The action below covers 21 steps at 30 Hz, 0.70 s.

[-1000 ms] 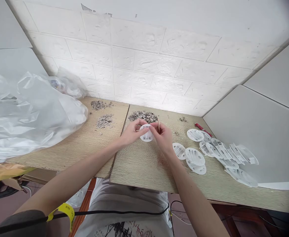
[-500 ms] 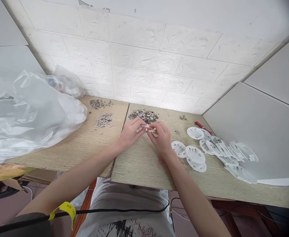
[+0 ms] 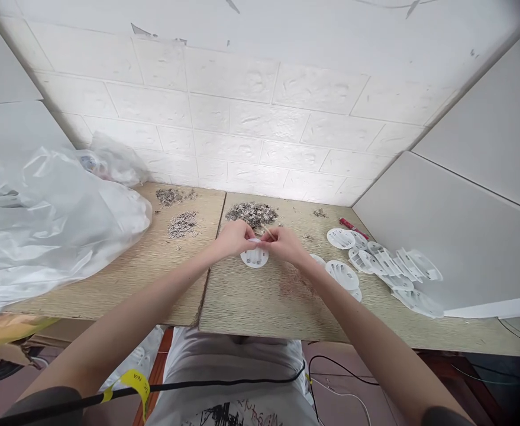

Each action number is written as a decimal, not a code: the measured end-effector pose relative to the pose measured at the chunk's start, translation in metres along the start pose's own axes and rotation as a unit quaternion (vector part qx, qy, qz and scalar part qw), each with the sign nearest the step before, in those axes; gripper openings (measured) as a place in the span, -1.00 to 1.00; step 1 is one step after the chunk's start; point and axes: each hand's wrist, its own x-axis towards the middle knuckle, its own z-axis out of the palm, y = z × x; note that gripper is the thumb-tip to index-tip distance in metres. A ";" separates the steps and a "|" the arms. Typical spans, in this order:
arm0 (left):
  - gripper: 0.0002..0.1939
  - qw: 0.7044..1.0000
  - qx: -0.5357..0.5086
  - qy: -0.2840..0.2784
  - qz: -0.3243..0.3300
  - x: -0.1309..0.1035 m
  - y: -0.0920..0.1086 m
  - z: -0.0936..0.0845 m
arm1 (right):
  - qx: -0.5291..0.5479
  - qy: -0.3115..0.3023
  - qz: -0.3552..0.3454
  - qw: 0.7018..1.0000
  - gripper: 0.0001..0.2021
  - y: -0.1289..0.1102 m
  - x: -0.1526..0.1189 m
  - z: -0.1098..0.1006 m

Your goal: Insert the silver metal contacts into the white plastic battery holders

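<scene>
A round white plastic disc (image 3: pixel 254 257) with slots and small metal bits is held up above the table, its flat face toward me. My left hand (image 3: pixel 235 238) is closed, pinching the disc's upper left edge between thumb and fingers. My right hand (image 3: pixel 283 243) is closed at the upper right edge, fingertips close to the left ones. A thin pale stick (image 3: pixel 267 230) pokes out from my right fingers; its lower end is hidden. Just beyond the hands lies a heap of small metal pieces (image 3: pixel 251 213).
Several similar white discs (image 3: pixel 342 274) lie on the right, more leaning in a row (image 3: pixel 390 263) by the side panel. A red pen-like object (image 3: pixel 352 227) lies behind them. Two smaller metal piles (image 3: pixel 183 225) and a large plastic bag (image 3: pixel 64 225) are left. A black cable crosses my lap.
The disc, edge-on between my fingers before, is now tilted with its face toward me. Both hands have stayed close together. The whole view has shifted slightly.
</scene>
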 end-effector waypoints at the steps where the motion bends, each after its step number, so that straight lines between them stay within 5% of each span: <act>1: -0.84 1.000 0.003 -0.005 -0.005 0.002 0.000 0.000 | 0.008 -0.024 0.011 1.000 -0.87 0.001 0.002 -0.002; 5: -0.62 1.000 0.000 -0.023 -0.012 0.006 0.001 0.000 | 0.017 -0.143 0.076 0.987 -0.90 0.000 0.013 -0.010; 9: -0.84 0.996 -0.009 -0.087 -0.023 0.008 0.002 0.000 | 0.009 -0.212 0.129 0.969 -0.87 -0.005 0.022 -0.016; 15: -0.87 0.990 -0.043 -0.131 -0.019 0.013 -0.007 0.000 | -0.008 -0.234 0.153 0.960 -0.83 -0.006 0.032 -0.014; 21: -0.85 0.996 -0.038 -0.078 -0.013 0.008 -0.011 0.009 | 0.005 -0.169 0.131 0.977 -0.81 -0.003 0.020 -0.008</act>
